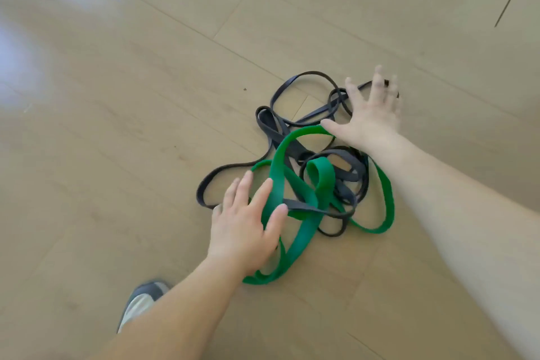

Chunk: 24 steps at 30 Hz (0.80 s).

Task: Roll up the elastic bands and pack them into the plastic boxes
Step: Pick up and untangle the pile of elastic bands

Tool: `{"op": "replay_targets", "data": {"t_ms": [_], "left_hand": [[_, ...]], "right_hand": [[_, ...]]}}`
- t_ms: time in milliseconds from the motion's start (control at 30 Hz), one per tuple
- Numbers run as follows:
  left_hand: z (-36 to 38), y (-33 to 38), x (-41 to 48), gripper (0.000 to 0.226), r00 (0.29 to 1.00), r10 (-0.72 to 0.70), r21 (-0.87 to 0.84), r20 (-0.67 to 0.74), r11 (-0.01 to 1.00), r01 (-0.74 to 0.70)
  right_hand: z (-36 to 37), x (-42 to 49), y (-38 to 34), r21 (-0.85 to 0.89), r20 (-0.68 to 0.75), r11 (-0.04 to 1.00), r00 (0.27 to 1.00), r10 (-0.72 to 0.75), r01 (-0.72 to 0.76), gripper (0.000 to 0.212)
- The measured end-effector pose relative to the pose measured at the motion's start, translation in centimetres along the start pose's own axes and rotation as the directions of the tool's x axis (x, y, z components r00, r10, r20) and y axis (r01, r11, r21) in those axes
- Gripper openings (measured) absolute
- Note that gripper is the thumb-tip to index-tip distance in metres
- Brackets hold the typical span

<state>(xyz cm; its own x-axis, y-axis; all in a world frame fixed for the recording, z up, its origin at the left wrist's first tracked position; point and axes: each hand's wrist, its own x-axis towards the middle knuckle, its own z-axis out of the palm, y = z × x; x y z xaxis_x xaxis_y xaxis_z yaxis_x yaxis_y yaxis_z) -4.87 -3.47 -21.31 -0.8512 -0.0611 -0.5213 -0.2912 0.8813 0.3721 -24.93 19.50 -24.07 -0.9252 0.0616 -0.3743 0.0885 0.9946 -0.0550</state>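
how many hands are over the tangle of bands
2. The left hand is over the green band at the near side; the right hand, fingers spread, over the dark bands farther off.

An indoor room, shown by a floor (122,131) of pale wood-look planks with long seams running slantwise across the frame. A soft sheen of light (17,61) lies at the upper left; a shoe (140,301) stands at the lower left. Tangled elastic bands (324,175) at centre suit a home or exercise room; which, cannot be told
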Motion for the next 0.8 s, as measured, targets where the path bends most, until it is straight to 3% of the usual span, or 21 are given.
{"op": "replay_targets", "data": {"t_ms": [33,100,167,233,367,400,467,567,600,700,800], "left_hand": [[0.8,-0.7,-0.2,0.069,0.985,-0.175,-0.019,0.009,0.984,0.175],[2.3,-1.7,-0.5,0.081,0.831,-0.531,-0.171,0.163,0.815,0.554],[3.4,-1.6,-0.3,0.102,0.693,-0.65,-0.343,0.31,0.604,0.72],[4.2,-0.6,0.3,0.111,0.688,-0.651,-0.514,0.321,0.491,0.704],[3.9,1.6,2.9,0.105,0.691,-0.622,-0.754,0.369,0.234,0.613],[3.7,1.9,3.7,0.1,0.674,-0.617,-0.793,0.406,0.13,0.596],[3.3,2.7,4.8,0.093,0.675,-0.589,-0.844,0.444,-0.023,0.535],[2.8,3.9,5.3,0.097,0.762,-0.481,-0.867,0.433,0.01,0.499],[2.9,4.4,5.3,0.091,0.798,-0.44,-0.875,0.411,0.054,0.481],[2.9,5.7,5.9,0.07,0.853,-0.325,-0.878,0.408,0.117,0.464],[2.6,6.5,6.1,0.053,0.854,-0.262,-0.851,0.449,0.164,0.498]], "right_hand": [[0.7,0.6,0.7,-0.002,0.052,0.999,0.998,0.037,-0.036,0.11],[1.5,1.1,1.9,0.089,0.207,0.986,0.971,0.118,-0.138,0.121],[1.9,1.3,2.8,0.2,0.331,0.959,0.935,0.127,-0.201,0.125],[1.8,1.3,3.0,0.267,0.31,0.948,0.947,0.085,-0.173,0.109],[2.0,-0.8,0.3,0.509,0.218,0.859,0.973,-0.079,-0.044,0.048],[2.3,-1.5,-0.6,0.522,0.237,0.853,0.964,-0.119,-0.023,0.048],[2.5,-2.7,-1.8,0.539,0.365,0.836,0.923,-0.123,-0.102,0.077],[2.8,-4.4,-2.5,0.572,0.605,0.757,0.785,-0.131,-0.315,0.118],[3.1,-5.0,-2.4,0.57,0.643,0.758,0.747,-0.17,-0.317,0.115],[3.2,-6.6,-3.0,0.641,0.696,0.688,0.636,-0.335,-0.34,0.066],[3.3,-8.0,-2.4,0.647,0.719,0.615,0.629,-0.296,-0.45,0.07]]}}
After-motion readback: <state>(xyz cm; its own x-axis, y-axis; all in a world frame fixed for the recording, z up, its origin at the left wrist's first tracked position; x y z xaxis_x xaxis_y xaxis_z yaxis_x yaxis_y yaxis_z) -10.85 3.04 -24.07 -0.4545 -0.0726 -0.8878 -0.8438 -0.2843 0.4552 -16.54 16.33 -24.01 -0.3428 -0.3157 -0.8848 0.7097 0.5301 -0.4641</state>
